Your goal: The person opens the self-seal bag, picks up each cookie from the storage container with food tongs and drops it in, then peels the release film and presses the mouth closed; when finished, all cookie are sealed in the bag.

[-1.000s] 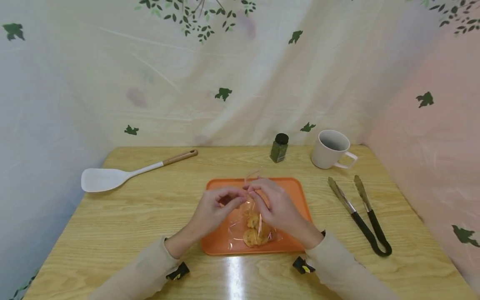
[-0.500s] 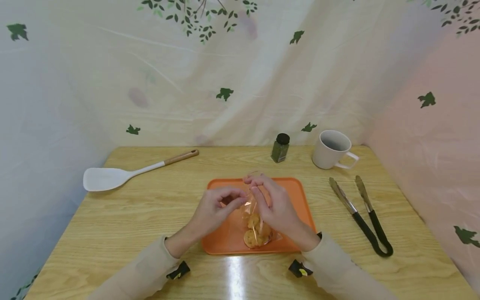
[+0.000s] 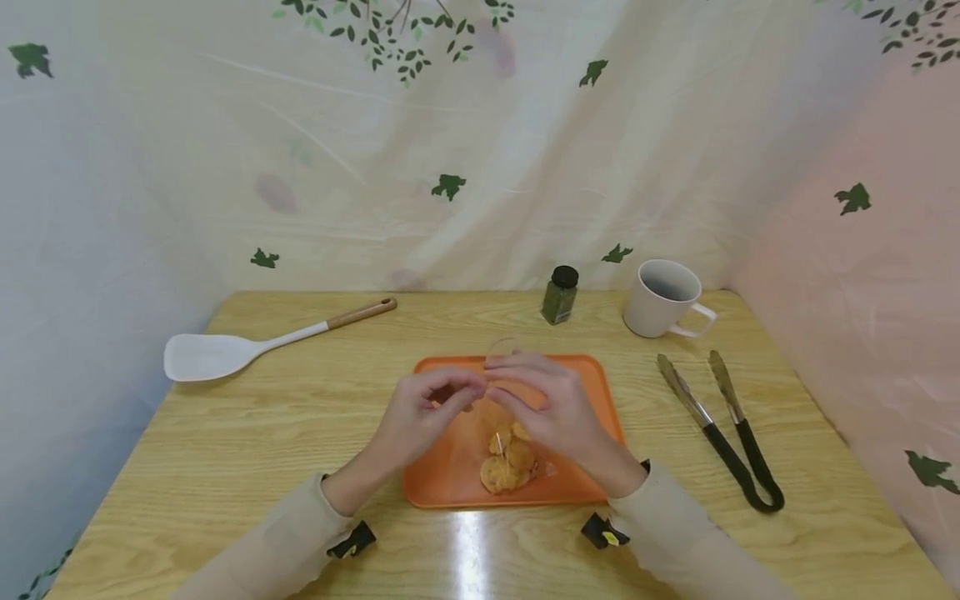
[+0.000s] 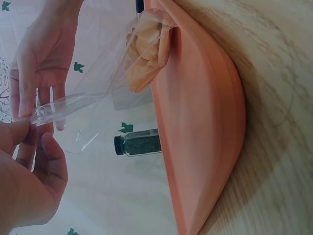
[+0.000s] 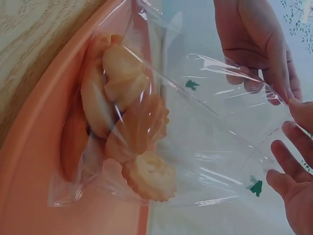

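Observation:
A clear plastic bag point(image 5: 220, 117) with several golden fluted cookies point(image 5: 142, 127) rests its lower part on an orange tray point(image 3: 442, 483). Its upper end is drawn up to the two hands, which meet above the tray. My left hand point(image 3: 423, 412) pinches the gathered neck between thumb and fingertips, seen close in the left wrist view. Opposite it, my right hand point(image 3: 562, 408) has its thumb and fingertips at the same neck, pinching the film; its other fingers are fairly straight. In the head view the right hand covers part of the bag.
A white spatula point(image 3: 210, 358) with a wooden handle lies at the left. Behind the tray stands a black-capped jar point(image 3: 559, 296) of green flakes. A light mug point(image 3: 660, 300) and black-handled tongs point(image 3: 723, 433) are on the right of the wooden table point(image 3: 285, 442).
The right hand drew slightly away from the left, and its fingertips have returned to meet the left ones at the bag's neck. The bag and cookies shifted slightly left; the left hand barely moved.

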`<move>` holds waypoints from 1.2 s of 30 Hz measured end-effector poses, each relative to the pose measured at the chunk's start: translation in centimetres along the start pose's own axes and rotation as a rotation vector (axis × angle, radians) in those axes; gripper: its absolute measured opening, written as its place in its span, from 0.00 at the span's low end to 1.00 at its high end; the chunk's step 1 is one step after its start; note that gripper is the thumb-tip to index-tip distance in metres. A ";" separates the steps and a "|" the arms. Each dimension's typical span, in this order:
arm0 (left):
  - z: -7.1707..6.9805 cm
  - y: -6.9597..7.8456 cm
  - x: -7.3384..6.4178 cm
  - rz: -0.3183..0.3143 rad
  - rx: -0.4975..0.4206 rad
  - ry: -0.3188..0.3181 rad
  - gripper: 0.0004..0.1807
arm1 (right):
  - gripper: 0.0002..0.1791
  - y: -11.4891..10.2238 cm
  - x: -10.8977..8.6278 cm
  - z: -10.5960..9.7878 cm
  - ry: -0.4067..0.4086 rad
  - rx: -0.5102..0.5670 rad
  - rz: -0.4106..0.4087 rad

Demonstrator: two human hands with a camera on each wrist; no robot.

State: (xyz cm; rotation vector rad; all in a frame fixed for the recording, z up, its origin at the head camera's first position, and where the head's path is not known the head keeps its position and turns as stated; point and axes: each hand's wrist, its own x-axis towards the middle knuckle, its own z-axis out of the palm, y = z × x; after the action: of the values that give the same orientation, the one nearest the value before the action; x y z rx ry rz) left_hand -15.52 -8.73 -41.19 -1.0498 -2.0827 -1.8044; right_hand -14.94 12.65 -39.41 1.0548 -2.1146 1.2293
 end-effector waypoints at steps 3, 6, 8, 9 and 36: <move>-0.1 0.0 0.0 0.018 -0.006 -0.009 0.08 | 0.14 -0.1 0.1 0.2 0.009 -0.001 -0.015; -0.1 0.0 -0.1 0.026 -0.012 -0.009 0.09 | 0.14 -0.1 0.1 0.3 0.025 -0.016 -0.034; -0.1 0.0 -0.1 0.025 -0.008 0.000 0.09 | 0.14 -0.1 0.1 0.4 0.037 -0.018 -0.039; -0.1 0.0 -0.1 0.025 -0.004 0.006 0.09 | 0.13 -0.1 0.1 0.5 0.042 -0.016 -0.039; 0.2 1.8 0.6 0.140 0.086 -0.030 0.10 | 0.08 -1.4 0.2 -0.2 -0.018 0.585 0.660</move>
State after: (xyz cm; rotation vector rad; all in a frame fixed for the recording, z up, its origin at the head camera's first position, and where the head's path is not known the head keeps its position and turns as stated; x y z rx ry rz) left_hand -14.80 -8.33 -39.48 -1.1747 -2.0280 -1.6284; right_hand -13.91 12.34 -38.39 0.5580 -2.2489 2.2518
